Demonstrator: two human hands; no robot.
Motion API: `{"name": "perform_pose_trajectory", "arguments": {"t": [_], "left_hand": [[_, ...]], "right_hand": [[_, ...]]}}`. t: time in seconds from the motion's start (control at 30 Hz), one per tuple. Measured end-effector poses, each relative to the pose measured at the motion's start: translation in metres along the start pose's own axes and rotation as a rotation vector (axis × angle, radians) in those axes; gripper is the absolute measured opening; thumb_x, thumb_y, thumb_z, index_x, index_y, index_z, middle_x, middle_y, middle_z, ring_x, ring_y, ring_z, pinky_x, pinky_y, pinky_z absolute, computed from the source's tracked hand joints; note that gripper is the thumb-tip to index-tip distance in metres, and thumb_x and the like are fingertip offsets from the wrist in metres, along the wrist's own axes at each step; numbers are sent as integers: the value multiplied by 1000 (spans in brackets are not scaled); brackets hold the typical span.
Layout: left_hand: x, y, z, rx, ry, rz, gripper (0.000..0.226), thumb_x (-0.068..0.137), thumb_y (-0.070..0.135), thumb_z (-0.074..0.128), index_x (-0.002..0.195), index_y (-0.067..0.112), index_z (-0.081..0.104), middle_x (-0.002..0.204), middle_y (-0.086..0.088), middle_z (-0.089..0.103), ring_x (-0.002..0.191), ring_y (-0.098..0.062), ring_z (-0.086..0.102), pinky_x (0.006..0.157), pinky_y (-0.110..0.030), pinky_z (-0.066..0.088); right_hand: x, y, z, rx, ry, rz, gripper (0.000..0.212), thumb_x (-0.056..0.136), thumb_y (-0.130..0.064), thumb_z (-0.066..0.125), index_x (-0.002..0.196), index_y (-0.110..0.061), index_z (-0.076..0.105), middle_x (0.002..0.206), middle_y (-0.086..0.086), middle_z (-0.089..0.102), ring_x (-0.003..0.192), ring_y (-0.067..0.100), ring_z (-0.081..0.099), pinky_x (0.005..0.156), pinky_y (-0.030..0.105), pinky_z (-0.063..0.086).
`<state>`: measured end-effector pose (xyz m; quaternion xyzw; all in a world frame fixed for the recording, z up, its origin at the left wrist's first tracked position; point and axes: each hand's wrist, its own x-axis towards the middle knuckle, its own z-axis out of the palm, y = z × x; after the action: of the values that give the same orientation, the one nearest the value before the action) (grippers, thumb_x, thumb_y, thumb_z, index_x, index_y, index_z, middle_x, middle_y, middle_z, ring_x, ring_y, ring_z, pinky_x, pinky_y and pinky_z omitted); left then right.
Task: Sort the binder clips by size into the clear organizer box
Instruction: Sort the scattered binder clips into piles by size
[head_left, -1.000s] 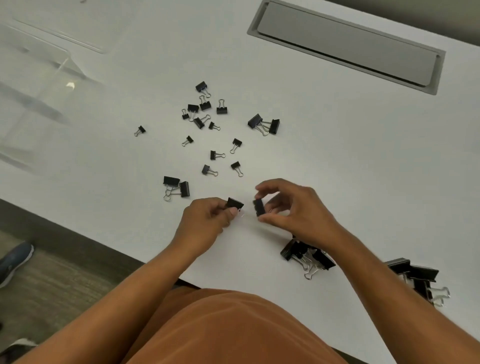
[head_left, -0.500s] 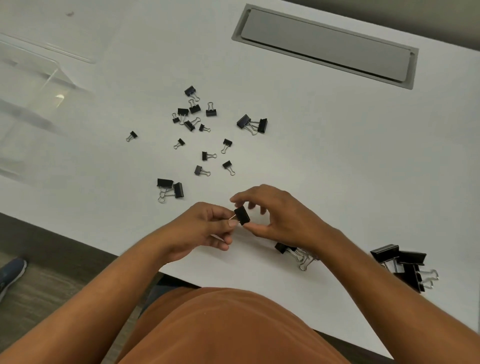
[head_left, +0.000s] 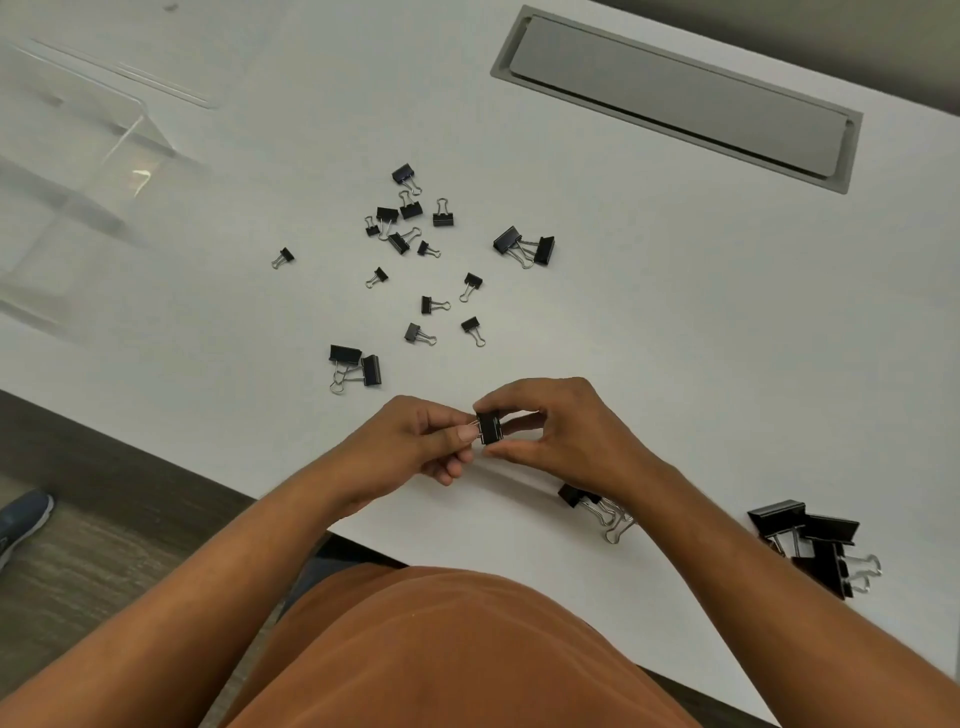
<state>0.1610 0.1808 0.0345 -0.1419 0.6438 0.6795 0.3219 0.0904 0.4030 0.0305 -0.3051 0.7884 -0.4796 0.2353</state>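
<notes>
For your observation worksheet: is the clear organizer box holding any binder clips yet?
Seemingly empty: no black clips show through the clear organizer box; all visible ones lie on the table or between the hands.

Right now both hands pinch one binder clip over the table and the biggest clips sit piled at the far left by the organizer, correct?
Not quite. In the head view both hands, left hand and right hand, do pinch one binder clip, but the biggest clips are piled at the near right, away from the organizer.

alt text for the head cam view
Both hands, left hand and right hand, pinch one black binder clip above a white table. More clips lie scattered beyond, with the clear organizer box at far left.
</notes>
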Motion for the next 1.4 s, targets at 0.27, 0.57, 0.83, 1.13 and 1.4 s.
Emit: {"name": "perform_pose_trajectory", "arguments": {"t": [0.27, 0.57, 0.83, 1.13, 1.4], "left_hand": [[-4, -9, -4, 851, 320, 412, 23, 91, 43, 75, 108, 29, 80, 95, 17, 73, 81, 4, 65, 73, -29, 55], [1, -22, -12, 1069, 628, 352, 24, 91, 47, 73, 102, 28, 82, 90, 11, 70, 86, -17, 56, 75, -37, 45], [7, -28, -10, 1362, 848, 193, 24, 89, 48, 74, 83, 25, 81, 77, 6, 64, 84, -26, 56, 69, -40, 32], [16, 25, 1, 829, 831, 321, 27, 93, 45, 57, 104, 27, 74, 88, 11, 55, 88, -10, 56, 89, -39, 40], [148, 92, -3, 1357, 810, 285, 44, 99, 48, 54, 127, 15, 62, 120, -11, 59, 113, -34, 54, 93, -48, 40]], "right_hand": [[-1, -8, 7, 35, 36, 54, 41, 82, -20, 88, 120, -13, 75, 107, -5, 74, 99, 7, 73, 91, 27, 60], [22, 2, 5, -156, 69, 86, 64, 78, -42, 89, 135, -29, 65, 132, -13, 67, 117, 1, 60, 103, 28, 50], [98, 61, -39, -400, 503, 223, 46, 90, -21, 74, 134, -19, 60, 137, -2, 57, 114, 26, 57, 98, 34, 48], [111, 63, -48, -278, 580, 302, 35, 86, -25, 79, 119, -22, 68, 115, -8, 69, 103, 17, 64, 94, 40, 54], [73, 56, -44, -104, 611, 329, 35, 81, -18, 84, 113, -21, 71, 108, -6, 66, 86, -1, 65, 77, 4, 46]]}}
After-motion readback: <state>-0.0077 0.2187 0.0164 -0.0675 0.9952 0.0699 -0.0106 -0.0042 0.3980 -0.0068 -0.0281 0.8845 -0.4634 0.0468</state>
